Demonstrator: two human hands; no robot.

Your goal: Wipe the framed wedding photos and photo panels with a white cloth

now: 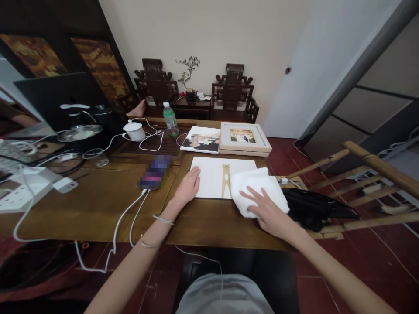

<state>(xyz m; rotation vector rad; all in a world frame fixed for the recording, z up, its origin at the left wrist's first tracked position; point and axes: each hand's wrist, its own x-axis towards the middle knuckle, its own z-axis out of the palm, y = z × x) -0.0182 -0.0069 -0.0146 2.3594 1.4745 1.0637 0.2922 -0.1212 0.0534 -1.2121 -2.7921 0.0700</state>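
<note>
Right hand (268, 210): I see the fingers spread wide, pressed flat on the white cloth (251, 179). Left hand (190, 184): fingers extended and close together, resting at the left edge of the white panel (209, 176); thumb contact I cannot tell.

Panel position: flat on the table (203, 222), between the hands, its right end under the cloth. A tan cat-shaped figure (225, 179) shows upon it; printed or loose, I cannot tell.

Step in hand, in my judgement: wiping the panel. A next stroke would call for level palm pressure on the cloth and a steady left-hand brace.

Count, outward: one cloth; one panel; one tan figure. Directly behind the panel: one photo print (203, 138) and, touching its right side, framed picture work (244, 135); one frame or two stacked, I cannot tell. Farther left: one green-labelled bottle (170, 118), one lidded cup (133, 131), one clear cup (98, 158). Beyond the table: two dark chairs (233, 89).
</note>
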